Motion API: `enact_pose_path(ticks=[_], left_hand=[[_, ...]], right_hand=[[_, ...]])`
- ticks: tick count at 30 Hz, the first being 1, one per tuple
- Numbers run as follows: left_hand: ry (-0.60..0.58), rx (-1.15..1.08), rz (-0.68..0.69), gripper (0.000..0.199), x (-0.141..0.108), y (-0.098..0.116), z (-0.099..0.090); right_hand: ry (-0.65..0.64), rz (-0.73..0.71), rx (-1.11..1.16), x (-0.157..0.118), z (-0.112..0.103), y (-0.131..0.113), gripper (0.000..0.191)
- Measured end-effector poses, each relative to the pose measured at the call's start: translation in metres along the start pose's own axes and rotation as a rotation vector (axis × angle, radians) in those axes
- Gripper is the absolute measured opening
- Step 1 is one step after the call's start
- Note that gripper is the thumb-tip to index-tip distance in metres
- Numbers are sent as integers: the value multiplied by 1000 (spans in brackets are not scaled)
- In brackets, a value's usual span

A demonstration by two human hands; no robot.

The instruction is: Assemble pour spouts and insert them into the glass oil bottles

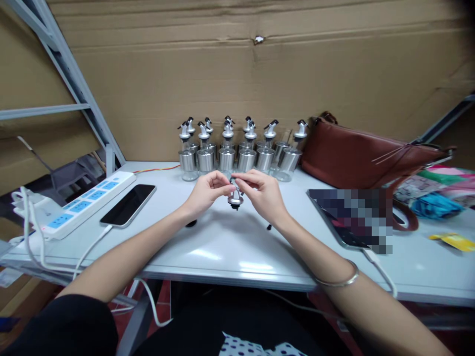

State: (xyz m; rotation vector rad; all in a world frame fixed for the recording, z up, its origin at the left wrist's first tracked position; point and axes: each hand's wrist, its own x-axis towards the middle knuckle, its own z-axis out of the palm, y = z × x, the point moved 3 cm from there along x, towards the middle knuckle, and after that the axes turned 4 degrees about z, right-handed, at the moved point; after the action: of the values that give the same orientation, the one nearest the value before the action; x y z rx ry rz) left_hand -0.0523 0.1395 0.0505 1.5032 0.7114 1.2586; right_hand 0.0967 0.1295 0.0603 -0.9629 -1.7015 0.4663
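Observation:
Between my two hands, above the middle of the table, is a silver and black bottle pourer (235,199). Its wide silver collar hangs lowest, with a dark part under it. My left hand (211,192) pinches its upper part from the left. From the right, my right hand (261,192) has thumb and forefinger closed at the pourer's black top, which the fingers partly hide. Behind the hands stand several glass bottles with metal sleeves (226,159), most topped with similar pourers. A small black piece (269,227) lies near my right wrist, and a dark round piece (191,223) near my left.
On the left are a white power strip (91,202) and a phone (128,205) on a charging cable. A tablet-like device (345,217), brown leather bag (356,155), blue bundle (436,204) and yellow packet (454,242) lie right. Cardboard (237,74) stands behind the table.

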Motion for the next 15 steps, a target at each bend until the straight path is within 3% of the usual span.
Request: enact_pose_path(ticks=[15], left_hand=[[75,-26,58,33,2,-1,-6]], right_hand=[[-27,-41,-6,-1,1,-2,22]])
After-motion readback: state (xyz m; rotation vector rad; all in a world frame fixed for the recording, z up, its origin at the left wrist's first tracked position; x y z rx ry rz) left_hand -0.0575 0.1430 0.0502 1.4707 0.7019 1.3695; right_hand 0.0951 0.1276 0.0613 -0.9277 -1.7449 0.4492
